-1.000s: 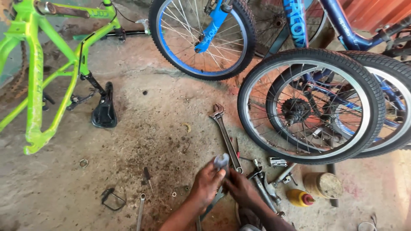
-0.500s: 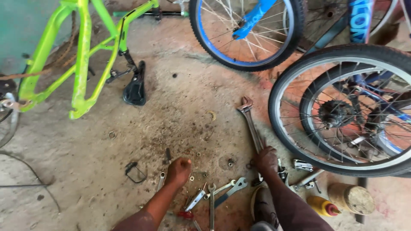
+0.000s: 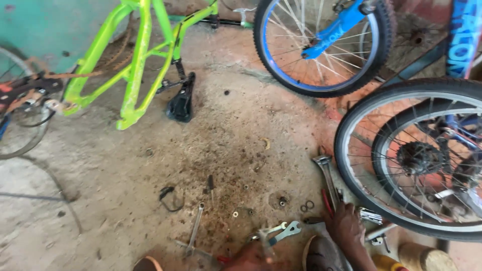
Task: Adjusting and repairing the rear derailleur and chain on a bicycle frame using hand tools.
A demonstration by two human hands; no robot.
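Right hand (image 3: 345, 225) pressed flat over red-handled pliers (image 3: 327, 201) beside long steel adjustable wrench (image 3: 325, 173); left hand (image 3: 251, 258) at frame edge among flat spanners (image 3: 281, 232), grip unclear; tools scattered within reach on gritty concrete floor (image 3: 150, 200).

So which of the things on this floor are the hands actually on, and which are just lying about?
In hand or touched:
- left hand on the flat spanners
- right hand by the red-handled tool and adjustable wrench

Lying about:
- green bike frame
- black saddle
- blue-rimmed wheel
- black-tyred wheel
- loose washers
- long spanner
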